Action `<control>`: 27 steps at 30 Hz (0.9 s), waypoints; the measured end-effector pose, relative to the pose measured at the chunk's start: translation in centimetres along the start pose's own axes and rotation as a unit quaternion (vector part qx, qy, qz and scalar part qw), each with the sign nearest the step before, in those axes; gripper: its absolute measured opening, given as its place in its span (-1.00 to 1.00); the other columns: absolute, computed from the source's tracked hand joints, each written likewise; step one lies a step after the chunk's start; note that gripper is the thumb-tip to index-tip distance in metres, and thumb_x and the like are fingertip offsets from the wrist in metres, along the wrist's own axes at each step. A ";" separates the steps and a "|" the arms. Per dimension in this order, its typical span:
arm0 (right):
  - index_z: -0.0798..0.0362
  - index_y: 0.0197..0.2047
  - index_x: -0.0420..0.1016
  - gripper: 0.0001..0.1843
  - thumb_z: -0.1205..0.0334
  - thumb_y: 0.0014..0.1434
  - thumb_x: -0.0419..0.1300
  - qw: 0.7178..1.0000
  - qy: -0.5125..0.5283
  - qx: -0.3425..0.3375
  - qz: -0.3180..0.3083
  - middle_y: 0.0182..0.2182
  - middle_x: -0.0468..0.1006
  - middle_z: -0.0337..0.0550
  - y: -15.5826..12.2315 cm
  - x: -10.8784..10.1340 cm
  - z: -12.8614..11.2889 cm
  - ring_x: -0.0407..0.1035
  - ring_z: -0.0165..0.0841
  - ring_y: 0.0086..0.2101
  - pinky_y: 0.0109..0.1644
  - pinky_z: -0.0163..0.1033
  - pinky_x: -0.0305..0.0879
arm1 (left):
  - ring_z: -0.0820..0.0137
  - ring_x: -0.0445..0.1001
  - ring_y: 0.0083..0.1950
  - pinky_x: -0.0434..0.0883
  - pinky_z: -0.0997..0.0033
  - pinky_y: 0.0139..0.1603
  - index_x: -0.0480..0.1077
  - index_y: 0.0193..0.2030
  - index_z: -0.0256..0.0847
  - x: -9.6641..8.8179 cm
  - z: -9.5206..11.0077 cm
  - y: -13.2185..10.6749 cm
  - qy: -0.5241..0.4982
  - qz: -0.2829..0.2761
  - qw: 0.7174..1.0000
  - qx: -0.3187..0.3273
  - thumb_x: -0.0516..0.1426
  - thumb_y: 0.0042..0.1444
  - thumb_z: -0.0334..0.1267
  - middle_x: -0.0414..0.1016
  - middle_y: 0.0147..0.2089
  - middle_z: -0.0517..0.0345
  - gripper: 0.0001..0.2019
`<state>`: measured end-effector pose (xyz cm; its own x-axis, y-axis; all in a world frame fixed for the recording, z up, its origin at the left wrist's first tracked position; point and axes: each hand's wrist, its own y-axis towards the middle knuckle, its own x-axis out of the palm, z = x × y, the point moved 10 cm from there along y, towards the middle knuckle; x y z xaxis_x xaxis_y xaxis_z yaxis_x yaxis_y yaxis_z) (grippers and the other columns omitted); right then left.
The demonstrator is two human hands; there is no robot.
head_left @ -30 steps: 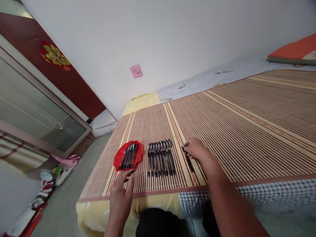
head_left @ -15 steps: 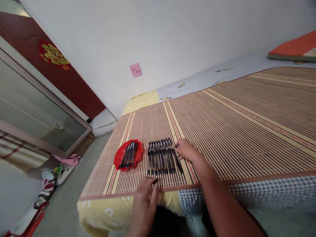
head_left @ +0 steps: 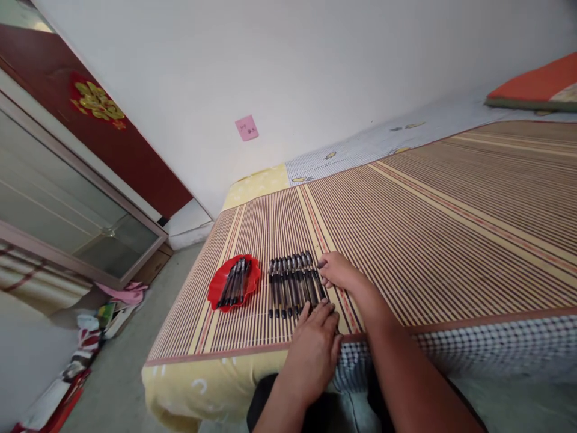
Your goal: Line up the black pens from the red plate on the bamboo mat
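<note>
Beyond the pens [head_left: 294,288], a pink note [head_left: 247,128] bears tiny, illegible handwriting.

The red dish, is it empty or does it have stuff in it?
Not empty: several dark pens lie in the red dish.

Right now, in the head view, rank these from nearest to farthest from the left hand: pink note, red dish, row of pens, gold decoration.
1. Row of pens: right at the left hand.
2. Red dish: left of the row.
3. Pink note: higher, on the wall.
4. Gold decoration: upper left.
</note>
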<state>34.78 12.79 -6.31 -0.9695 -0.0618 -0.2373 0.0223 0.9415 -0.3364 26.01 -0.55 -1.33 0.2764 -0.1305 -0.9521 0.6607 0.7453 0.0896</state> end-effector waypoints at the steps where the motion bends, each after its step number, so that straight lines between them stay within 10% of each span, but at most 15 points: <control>1: 0.16 -0.22 0.46 -0.77 0.62 0.14 0.11 1.000 0.002 -0.001 0.000 -0.76 0.39 -0.36 -0.1 0.0 -0.1 0.34 -0.47 -0.71 -0.57 -0.44 0.31 | 0.19 0.29 0.37 0.14 -0.10 0.44 0.38 0.19 -0.20 0.0 -0.1 0.0 -0.001 0.000 1.000 -0.003 0.08 0.26 -0.39 0.41 0.29 -0.02 -0.63; 20: 0.15 -0.34 0.44 -0.81 0.62 0.12 0.16 1.000 0.014 -0.026 0.005 -0.73 0.38 -0.36 -0.1 -0.1 -0.6 0.37 -0.48 -0.67 -0.55 -0.46 0.30 | 0.11 0.22 0.41 0.18 -0.21 0.41 0.30 0.28 -0.24 0.2 -1.5 -1.7 0.017 0.089 0.996 -0.012 0.07 0.26 -0.40 0.30 0.35 -0.15 -0.56; 27: 0.19 -0.28 0.48 -0.83 0.60 0.14 0.14 0.999 0.017 -0.034 -0.003 -0.71 0.43 -0.31 0.0 -0.1 -0.4 0.37 -0.47 -0.68 -0.53 -0.42 0.33 | 0.23 0.46 0.16 0.44 0.04 0.21 0.44 0.08 -0.17 -4.0 -4.6 -3.6 -0.040 0.215 0.974 -0.054 0.03 0.30 -0.40 0.49 0.09 -0.06 -0.72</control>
<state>34.81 12.96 -5.92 -0.9773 -0.0581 -0.2036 0.0001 0.9615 -0.2747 19.28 0.29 0.79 0.5678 0.1605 -0.8073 0.3960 0.8066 0.4389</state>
